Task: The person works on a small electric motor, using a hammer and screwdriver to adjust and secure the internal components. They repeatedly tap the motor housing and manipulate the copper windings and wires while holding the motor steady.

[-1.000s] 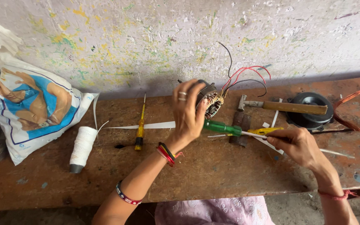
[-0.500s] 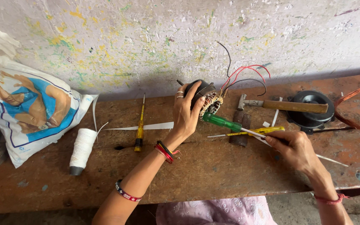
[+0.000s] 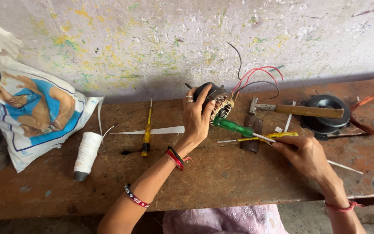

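Note:
My left hand (image 3: 198,117) grips a small black motor stator (image 3: 217,102) with copper windings and holds it upright on the wooden bench (image 3: 221,177). Red and black wires (image 3: 256,78) trail from it toward the wall. My right hand (image 3: 306,156) pinches the thin metal shaft of a green-handled screwdriver (image 3: 232,126). Its handle end points at the stator and touches the windings. A yellow-handled tool (image 3: 265,138) lies just under my right fingertips.
A hammer (image 3: 301,111), a black round cover (image 3: 325,113) and a loop of copper wire (image 3: 369,117) lie at the right. A yellow screwdriver (image 3: 146,132), a white paper strip (image 3: 161,130), a white thread spool (image 3: 86,156) and a printed bag (image 3: 31,117) are at the left.
My right hand has swung the green screwdriver handle up from the bench to the stator. My left hand shifted its grip a little higher on the stator.

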